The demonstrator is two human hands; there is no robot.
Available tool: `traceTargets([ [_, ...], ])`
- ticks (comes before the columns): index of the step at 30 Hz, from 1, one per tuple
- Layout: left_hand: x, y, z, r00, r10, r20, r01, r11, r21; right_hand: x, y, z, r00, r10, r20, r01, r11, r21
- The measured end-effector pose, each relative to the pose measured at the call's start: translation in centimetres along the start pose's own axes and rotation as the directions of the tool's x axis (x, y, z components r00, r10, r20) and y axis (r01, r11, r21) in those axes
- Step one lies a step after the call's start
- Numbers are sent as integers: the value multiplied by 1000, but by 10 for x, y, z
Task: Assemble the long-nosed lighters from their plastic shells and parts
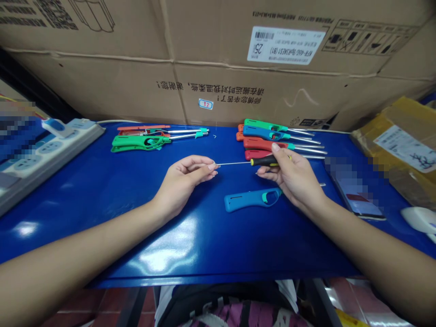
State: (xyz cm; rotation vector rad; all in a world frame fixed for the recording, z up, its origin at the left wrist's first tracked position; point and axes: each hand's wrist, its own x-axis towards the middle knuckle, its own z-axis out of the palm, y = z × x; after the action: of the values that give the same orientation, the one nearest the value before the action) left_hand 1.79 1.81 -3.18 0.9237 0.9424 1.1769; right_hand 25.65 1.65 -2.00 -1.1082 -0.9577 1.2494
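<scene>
My right hand (293, 175) grips a small screwdriver (264, 161) with a black and yellow handle, its thin shaft pointing left. My left hand (185, 179) pinches at the tip of that shaft, thumb and fingers pressed together; whether a tiny part sits between them I cannot make out. A blue stick lighter (250, 200) lies on the blue table (102, 190) just below my right hand, its metal tube hidden under the hand.
Several coloured stick lighters (272, 136) lie in a pile at the back right, a smaller pile (150, 138) at the back left. A white power strip (47, 145) sits far left. Large cardboard boxes (218, 59) wall the back. A phone (361, 195) and yellow parcel (398, 145) lie right.
</scene>
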Motion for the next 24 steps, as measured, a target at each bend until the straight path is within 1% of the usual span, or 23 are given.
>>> traceTargets([
  [5,-1,0,0,1000,-2,20,2,1000,1,1,2,1,999,38,-7,-38,999,31],
  [10,-1,2,2,1000,2,1,-2,1000,16,3,1,-1,999,49,-14,-49,997,53],
  [14,0,0,1,999,33,-38,-31,999,39,7,-4,-4,999,27,-37,-23,996,90],
  [16,0,-2,0,998,44,-50,-41,997,73,9,-9,-6,998,-6,-55,12,994,109],
  [18,0,-2,0,997,71,-36,-65,989,135,10,-15,-7,997,-50,-67,57,991,122],
  [19,0,-2,0,995,95,-12,-91,978,188,10,-18,-7,994,-75,-74,83,989,123],
  [21,-2,-2,1,982,165,91,-186,927,326,9,-25,-6,988,-128,-90,137,985,103],
  [22,-3,-2,1,965,204,163,-253,884,393,9,-28,-5,982,-162,-93,170,982,78],
  [24,-7,-3,1,907,263,329,-403,770,495,8,-35,-2,961,-263,-87,265,964,4],
])
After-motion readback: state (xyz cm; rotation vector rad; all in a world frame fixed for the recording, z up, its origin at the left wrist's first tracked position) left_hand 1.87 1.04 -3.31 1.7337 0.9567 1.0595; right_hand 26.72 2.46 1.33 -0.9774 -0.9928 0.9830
